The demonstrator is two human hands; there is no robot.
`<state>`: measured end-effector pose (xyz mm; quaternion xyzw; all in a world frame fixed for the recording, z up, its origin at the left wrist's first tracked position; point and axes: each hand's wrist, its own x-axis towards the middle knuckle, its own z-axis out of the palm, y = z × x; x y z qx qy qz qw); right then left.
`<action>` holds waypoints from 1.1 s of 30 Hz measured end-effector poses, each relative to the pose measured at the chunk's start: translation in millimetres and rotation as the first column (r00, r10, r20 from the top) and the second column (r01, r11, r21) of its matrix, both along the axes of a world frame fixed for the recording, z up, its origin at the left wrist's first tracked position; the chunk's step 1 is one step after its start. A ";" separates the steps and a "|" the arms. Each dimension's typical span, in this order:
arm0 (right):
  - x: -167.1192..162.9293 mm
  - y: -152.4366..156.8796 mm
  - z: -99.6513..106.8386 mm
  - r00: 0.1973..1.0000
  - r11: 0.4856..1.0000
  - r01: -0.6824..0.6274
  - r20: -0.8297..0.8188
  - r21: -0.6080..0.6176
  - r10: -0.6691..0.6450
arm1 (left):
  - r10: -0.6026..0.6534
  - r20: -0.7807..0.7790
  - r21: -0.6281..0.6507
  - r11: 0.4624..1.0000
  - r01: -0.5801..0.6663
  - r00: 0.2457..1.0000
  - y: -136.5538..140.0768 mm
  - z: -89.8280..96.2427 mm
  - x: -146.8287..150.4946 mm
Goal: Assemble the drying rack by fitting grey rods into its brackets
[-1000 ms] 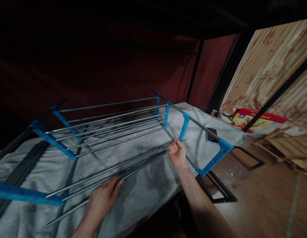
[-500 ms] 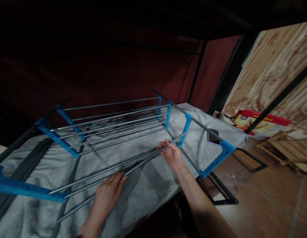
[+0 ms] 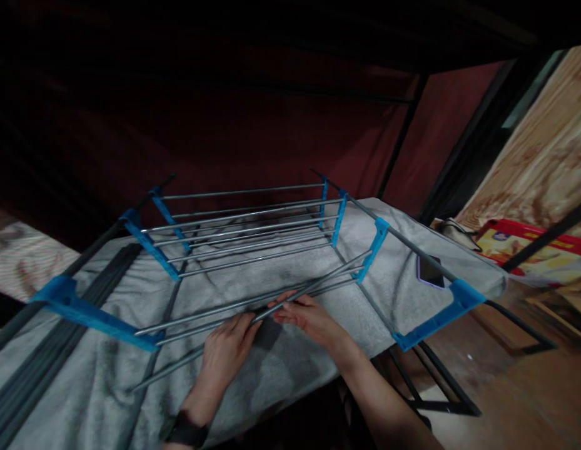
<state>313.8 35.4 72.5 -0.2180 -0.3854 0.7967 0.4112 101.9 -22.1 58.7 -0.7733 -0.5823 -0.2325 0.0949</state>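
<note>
Both my hands are on a loose grey metal rod (image 3: 172,367), which slants across the front of a partly built rack with blue plastic brackets. My left hand (image 3: 229,344) is wrapped over the rod near its middle. Close beside it, my right hand (image 3: 306,317) pinches the same rod from below, palm partly up. The rod's far right end lies near a blue bracket (image 3: 373,250); its left end sticks out below the front-left blue bracket (image 3: 102,319). Two rods (image 3: 196,312) run just behind my hands, and several crossbars (image 3: 252,215) span the rear brackets.
Grey cloth (image 3: 281,369) covers the surface under the rack. A bundle of dark rods (image 3: 60,337) lies at left. On the right are a phone (image 3: 431,272), the front-right blue bracket (image 3: 435,322), a red and yellow box (image 3: 529,250) and black metal frames (image 3: 440,381) over the floor.
My right hand has slid left along the rod, closer to my left hand. The view has turned left, so the rack appears shifted to the right.
</note>
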 end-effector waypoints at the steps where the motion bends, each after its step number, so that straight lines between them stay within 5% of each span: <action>1: -2.9 -2.7 -1.9 1.000 1.000 -0.006 0.007 -0.009 0.006 | 0.005 -0.012 -0.016 1.000 -0.005 1.000 -1.7 2.6 4.1; 16: 17.2 0.7 -15.2 0.933 0.937 0.336 0.166 -0.095 -0.318 | 0.116 0.009 -0.099 0.988 -0.114 0.993 -13.2 16.4 6.7; 24: -13.5 -31.4 -1.0 0.973 0.976 0.219 0.083 -0.020 -0.217 | 0.075 0.167 -0.209 0.977 -0.039 0.983 -26.5 25.5 7.4; 33: -42.5 -39.8 13.4 0.955 0.960 0.277 -0.093 -0.048 -0.281 | 0.126 0.202 0.023 0.991 -0.133 0.971 -39.3 39.3 0.6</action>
